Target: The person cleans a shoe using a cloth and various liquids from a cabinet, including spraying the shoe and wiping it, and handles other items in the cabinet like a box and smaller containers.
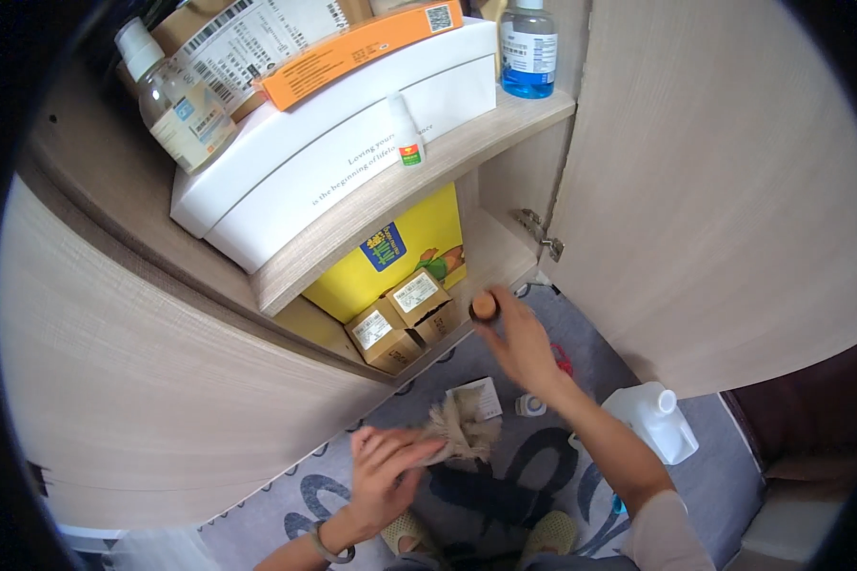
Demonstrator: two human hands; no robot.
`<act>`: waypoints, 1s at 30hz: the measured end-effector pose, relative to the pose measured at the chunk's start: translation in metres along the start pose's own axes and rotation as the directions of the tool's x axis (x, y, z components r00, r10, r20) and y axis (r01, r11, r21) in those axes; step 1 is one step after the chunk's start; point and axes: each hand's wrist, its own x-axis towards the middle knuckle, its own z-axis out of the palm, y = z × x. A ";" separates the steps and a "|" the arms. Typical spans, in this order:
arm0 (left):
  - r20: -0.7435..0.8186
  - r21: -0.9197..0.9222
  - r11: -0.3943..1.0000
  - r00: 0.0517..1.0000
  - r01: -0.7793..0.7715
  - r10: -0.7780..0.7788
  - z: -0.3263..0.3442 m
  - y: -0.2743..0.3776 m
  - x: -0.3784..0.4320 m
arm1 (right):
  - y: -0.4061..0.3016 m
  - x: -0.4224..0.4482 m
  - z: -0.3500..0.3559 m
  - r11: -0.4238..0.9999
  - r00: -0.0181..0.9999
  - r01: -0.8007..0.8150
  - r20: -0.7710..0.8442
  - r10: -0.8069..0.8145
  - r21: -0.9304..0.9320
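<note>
My right hand (525,346) grips a small round container (484,307) with an orange-brown top and a dark rim. It is at the front edge of the cupboard's bottom shelf (496,250), right of two small cardboard boxes (418,296). My left hand (389,464), with a bracelet at its wrist, is lower and further left, slightly blurred. Its fingers hold the edge of a frayed beige cloth (464,428), which hangs over the carpet and partly hides a white printed card (484,400).
A yellow box (389,250) stands behind the cardboard boxes. The upper shelf holds a white box (350,143), an orange carton (361,53), a spray bottle (186,107), a small white bottle (406,135) and a blue-liquid bottle (528,57). A white jug (650,421) stands near the open door (707,178).
</note>
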 end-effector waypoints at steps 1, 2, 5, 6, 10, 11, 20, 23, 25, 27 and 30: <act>-0.006 -0.011 1.000 1.000 0.005 -0.005 0.002 0.002 0.003 | -0.010 -0.027 -0.018 0.990 0.992 0.119 -0.021 -0.121 -0.070; -0.077 0.049 0.997 0.995 -0.067 0.071 -0.001 0.003 0.008 | -0.026 -0.053 -0.032 0.977 0.978 0.207 0.037 -0.206 -0.040; -0.116 -0.038 0.977 0.972 -0.209 0.204 0.018 0.012 0.031 | -0.047 -0.125 -0.056 0.966 0.945 0.258 0.214 -0.248 -0.021; 0.022 -0.086 0.949 0.952 -0.303 0.306 0.024 0.015 0.035 | -0.042 -0.141 -0.055 0.968 0.945 0.252 0.218 -0.243 -0.016; 0.251 -0.213 0.801 0.761 -0.560 0.598 0.057 0.006 0.021 | -0.003 -0.205 -0.043 0.992 0.932 -0.125 0.345 0.113 0.012; 0.287 -0.261 0.740 0.683 -0.619 0.672 0.064 0.009 0.019 | 0.009 -0.221 -0.035 0.987 0.919 -0.162 0.360 0.157 -0.019; 0.246 0.140 0.953 0.942 -0.268 0.229 0.062 -0.014 0.065 | 0.079 -0.271 0.011 0.934 0.900 -0.271 0.285 0.331 -0.233; -0.086 0.586 0.804 0.994 0.105 -0.067 0.062 -0.051 0.106 | 0.052 -0.255 0.003 0.936 0.929 -0.233 0.225 0.295 -0.265; -0.068 0.606 0.792 0.997 0.076 -0.044 0.064 -0.069 0.119 | 0.028 -0.238 -0.007 0.926 0.944 -0.237 0.155 0.291 -0.296; -0.049 0.613 0.789 0.999 0.044 -0.017 0.071 -0.071 0.120 | 0.017 -0.226 -0.015 0.975 0.975 -0.163 0.128 0.182 -0.152; 0.021 0.584 0.811 1.000 -0.030 0.021 0.076 -0.067 0.115 | -0.003 -0.209 -0.016 0.994 0.993 -0.102 0.057 0.104 -0.049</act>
